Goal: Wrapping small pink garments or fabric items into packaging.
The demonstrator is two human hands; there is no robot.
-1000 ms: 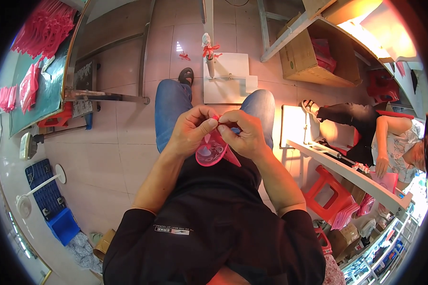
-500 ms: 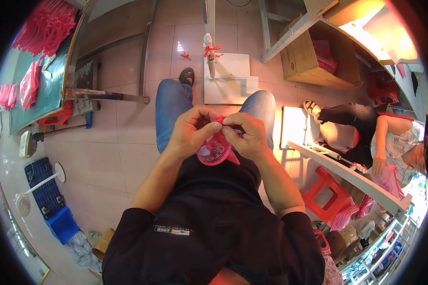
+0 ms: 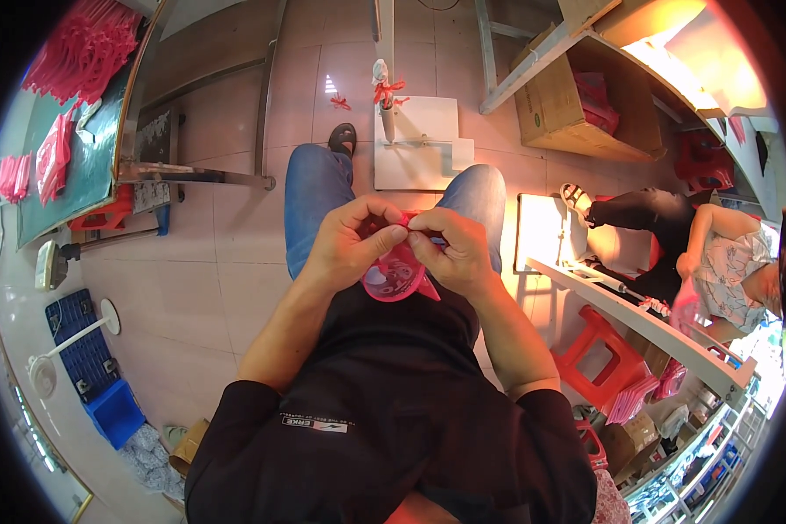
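Observation:
In front of my lap hangs a small pink see-through pouch [image 3: 395,281] with a pale print, pinched at its gathered red upper end. My left hand [image 3: 351,249] grips that end between thumb and fingertips. Close against it, the thumb and fingers of my right hand [image 3: 456,251] are pressed on the same spot, so the fingertips of both hands nearly touch. The pouch's rounded body droops below my hands, over my dark shirt. Whatever lies right between the fingertips is mostly hidden.
Heaped pink pouches [image 3: 87,48] cover part of a green-topped table [image 3: 83,179] at left. A white board with a post [image 3: 410,166] stands before my feet. Far right are a cardboard box [image 3: 546,113], a red stool [image 3: 598,349], and a seated person [image 3: 734,271] handling pink material.
My hands stay pinched at the pouch's top with only slight shifting. At right, the other person's hand and pink piece have moved.

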